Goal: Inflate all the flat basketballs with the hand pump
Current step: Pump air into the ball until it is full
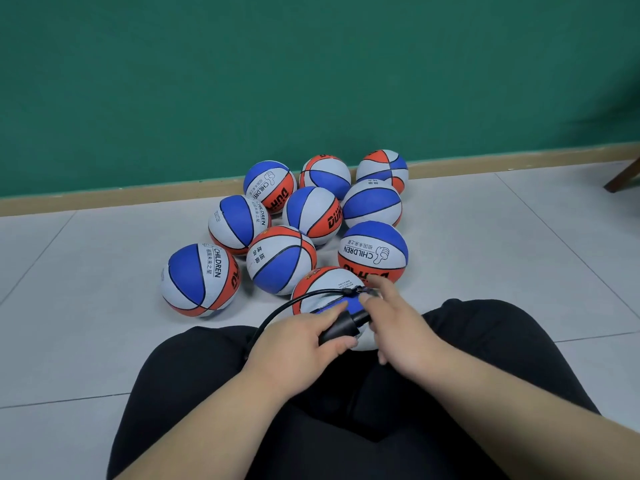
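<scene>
Gripping the pump (341,327), axis toward two o'clock, the left hand (298,344) sits at six o'clock of the basketball (325,285) between the knees, the right hand (398,323) nearer the hose tip (360,291), grasp unclear.

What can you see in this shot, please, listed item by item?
basketballs: ten, blue, white and orange; nine clustered near the wall, the nearest ball at the knees.
hand pump: one, black; over the nearest ball.
hose: one, black; arcs across the nearest ball's top.
floor: grey tiles.
wall: green, with wooden skirting.
furniture leg: one, brown; right edge.
legs: two, black trousers.
left hand: grips the pump.
right hand: fingers at the hose end, blurred.
</scene>
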